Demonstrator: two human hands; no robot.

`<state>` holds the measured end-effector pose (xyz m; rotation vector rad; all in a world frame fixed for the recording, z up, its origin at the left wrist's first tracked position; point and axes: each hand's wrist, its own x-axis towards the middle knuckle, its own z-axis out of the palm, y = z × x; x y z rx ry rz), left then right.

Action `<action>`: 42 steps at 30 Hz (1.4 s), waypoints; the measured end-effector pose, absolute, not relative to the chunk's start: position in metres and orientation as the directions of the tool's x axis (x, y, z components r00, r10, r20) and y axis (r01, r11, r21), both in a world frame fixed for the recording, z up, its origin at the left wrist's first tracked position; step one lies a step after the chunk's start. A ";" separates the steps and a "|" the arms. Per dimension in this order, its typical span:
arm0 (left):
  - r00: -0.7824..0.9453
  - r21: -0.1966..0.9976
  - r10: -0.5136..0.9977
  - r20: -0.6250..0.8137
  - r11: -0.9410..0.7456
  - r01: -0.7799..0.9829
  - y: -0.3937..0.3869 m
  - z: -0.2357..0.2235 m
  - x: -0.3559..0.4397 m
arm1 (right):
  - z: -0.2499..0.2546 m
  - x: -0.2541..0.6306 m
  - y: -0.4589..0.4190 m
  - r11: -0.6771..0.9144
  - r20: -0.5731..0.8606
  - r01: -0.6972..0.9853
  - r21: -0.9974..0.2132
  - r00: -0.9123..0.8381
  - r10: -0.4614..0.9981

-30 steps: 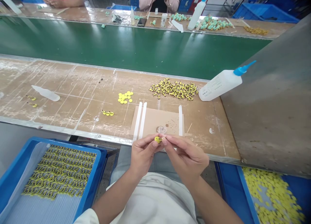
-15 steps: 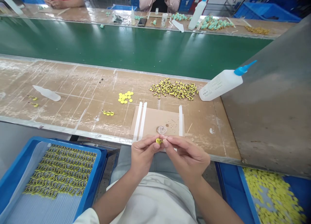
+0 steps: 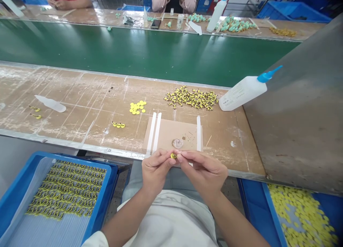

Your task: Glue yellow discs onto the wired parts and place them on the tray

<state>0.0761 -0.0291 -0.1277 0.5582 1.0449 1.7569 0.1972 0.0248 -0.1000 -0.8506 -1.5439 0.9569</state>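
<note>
A small yellow piece (image 3: 173, 156) is pinched between the fingertips of my left hand (image 3: 157, 170) and my right hand (image 3: 202, 172), and my fingers partly hide it. Both hands are just above the bench's near edge, in front of a cardboard pad (image 3: 171, 132) with white strips along its sides. A clear glue smear (image 3: 178, 143) lies on the pad just beyond my fingers. Farther off on the bench are a heap of yellow-and-black pieces (image 3: 191, 99) and a small group of yellow discs (image 3: 138, 107).
A white glue bottle with a blue nozzle (image 3: 242, 93) lies at the bench's right end, by a grey metal panel (image 3: 294, 115). Blue trays of yellow parts sit low on both sides. Beyond a green conveyor belt (image 3: 144, 50), co-workers sit at another bench.
My right hand has drawn slightly left, closer to my left hand. The yellow piece stays pinched between my fingertips.
</note>
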 end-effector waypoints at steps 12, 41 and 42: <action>-0.462 0.910 0.887 -0.012 -0.182 -0.373 -0.029 -0.121 0.073 | -0.098 0.196 0.024 0.350 0.343 0.021 -0.937 -0.146 0.928; -0.361 0.837 0.902 -0.236 0.000 -0.547 -0.025 -0.115 0.067 | -0.095 0.187 0.031 0.126 0.130 -0.030 -0.992 -0.158 0.979; -0.353 0.834 0.906 -0.235 0.001 -0.551 -0.025 -0.115 0.067 | -0.094 0.187 0.031 0.122 0.126 -0.036 -0.992 -0.155 0.980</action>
